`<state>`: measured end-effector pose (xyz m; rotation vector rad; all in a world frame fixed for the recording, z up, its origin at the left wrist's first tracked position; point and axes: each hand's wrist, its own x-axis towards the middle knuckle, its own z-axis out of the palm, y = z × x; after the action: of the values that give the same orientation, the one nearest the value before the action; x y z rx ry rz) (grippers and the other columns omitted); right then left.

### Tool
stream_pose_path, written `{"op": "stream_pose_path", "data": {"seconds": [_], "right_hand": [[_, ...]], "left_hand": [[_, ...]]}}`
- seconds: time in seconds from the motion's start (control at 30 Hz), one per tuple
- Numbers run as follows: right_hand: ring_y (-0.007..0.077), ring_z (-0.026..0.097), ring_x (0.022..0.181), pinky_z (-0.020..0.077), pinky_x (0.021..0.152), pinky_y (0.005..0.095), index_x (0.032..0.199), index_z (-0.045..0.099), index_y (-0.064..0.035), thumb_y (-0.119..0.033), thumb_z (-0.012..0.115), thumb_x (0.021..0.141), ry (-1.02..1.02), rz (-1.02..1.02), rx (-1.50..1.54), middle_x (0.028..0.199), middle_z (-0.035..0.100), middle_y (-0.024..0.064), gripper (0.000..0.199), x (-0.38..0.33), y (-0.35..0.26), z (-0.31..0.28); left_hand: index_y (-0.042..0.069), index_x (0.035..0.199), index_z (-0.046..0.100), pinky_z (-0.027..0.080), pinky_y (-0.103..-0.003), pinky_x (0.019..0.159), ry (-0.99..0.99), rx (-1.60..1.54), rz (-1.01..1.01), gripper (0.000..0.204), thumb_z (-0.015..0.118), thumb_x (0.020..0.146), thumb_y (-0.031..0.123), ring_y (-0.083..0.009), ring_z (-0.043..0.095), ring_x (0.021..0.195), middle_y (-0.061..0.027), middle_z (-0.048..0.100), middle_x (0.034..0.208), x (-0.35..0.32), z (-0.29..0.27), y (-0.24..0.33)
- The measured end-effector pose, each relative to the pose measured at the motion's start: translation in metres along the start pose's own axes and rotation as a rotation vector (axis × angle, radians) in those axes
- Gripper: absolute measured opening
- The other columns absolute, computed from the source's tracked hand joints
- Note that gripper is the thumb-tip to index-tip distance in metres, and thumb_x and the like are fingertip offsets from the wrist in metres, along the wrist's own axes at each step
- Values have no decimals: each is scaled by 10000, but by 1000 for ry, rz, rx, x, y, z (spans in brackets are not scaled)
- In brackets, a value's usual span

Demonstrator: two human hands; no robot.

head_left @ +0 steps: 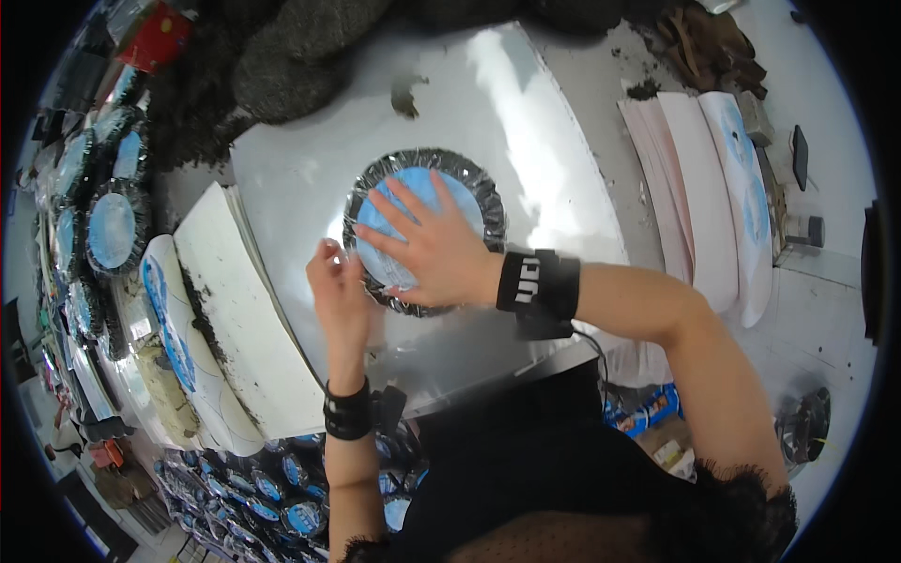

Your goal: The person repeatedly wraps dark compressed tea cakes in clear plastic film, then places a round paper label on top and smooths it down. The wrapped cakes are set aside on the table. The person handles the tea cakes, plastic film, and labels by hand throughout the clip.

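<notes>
Bare metal sheet (pixel 526 122) lies open above and right of the packed disc (pixel 427 178); white card stack (pixel 249 310) blocks the left, dark wool heap (pixel 291 56) the rear.

One dark-rimmed blue disc (pixel 424 225) at the desk (pixel 526 122) centre; about five similar discs (pixel 111 230) at nine o'clock; many more heaped (pixel 272 497) at seven o'clock. Two wristbands (pixel 539 284).

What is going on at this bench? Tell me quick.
A person is working on a round blue disc ringed with dark wire wool, wrapped in clear film and lying on a shiny metal sheet. The right hand presses flat on top of it; the left hand pinches at its lower left edge. Finished-looking wrapped discs are piled at the left, and white sheets lie beside the metal sheet.
</notes>
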<state>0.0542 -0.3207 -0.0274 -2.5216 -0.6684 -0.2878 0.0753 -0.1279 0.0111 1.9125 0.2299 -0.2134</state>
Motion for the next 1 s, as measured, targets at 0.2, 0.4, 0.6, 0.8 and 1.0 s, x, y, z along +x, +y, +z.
{"op": "stream_pose_path", "data": {"seconds": [0.2,0.4,0.6,0.8,1.0], "right_hand": [[285,470,1463,391,1210,462,1538,446,-14,-136,716,947,80,677,667,1551,515,160,661,52,41,-80],[405,662,1179,531,1008,429,1378,505,144,-708,827,765,606,551,10,1293,635,335,1097,228,198,-109],[418,719,1108,573,932,436,1161,634,229,-662,890,700,4,769,58,1144,718,334,1035,280,253,-74],[325,753,886,600,798,371,985,684,128,-498,969,665,258,762,192,960,743,241,759,267,234,-70],[289,675,1162,583,972,373,1425,443,164,-164,928,804,642,766,962,1314,648,233,854,157,159,-44]], "left_hand": [[-12,1278,634,469,-222,715,-408,-72,-222,325,666,1034,201,-69,593,818,-5,661,975,21,-41,-21],[19,1202,654,509,-255,680,197,-379,-155,241,678,1022,177,-99,628,843,-19,662,990,9,-203,-92],[23,1265,639,578,-356,816,667,-499,137,315,682,1024,223,-189,656,980,-71,688,1110,109,-413,31],[26,1351,659,551,-269,799,116,64,143,371,674,1022,197,-103,649,911,-20,668,1026,106,-262,37],[17,1187,731,568,-275,799,-65,85,452,236,744,955,54,-164,704,878,-76,713,1021,33,-61,-15]]}}
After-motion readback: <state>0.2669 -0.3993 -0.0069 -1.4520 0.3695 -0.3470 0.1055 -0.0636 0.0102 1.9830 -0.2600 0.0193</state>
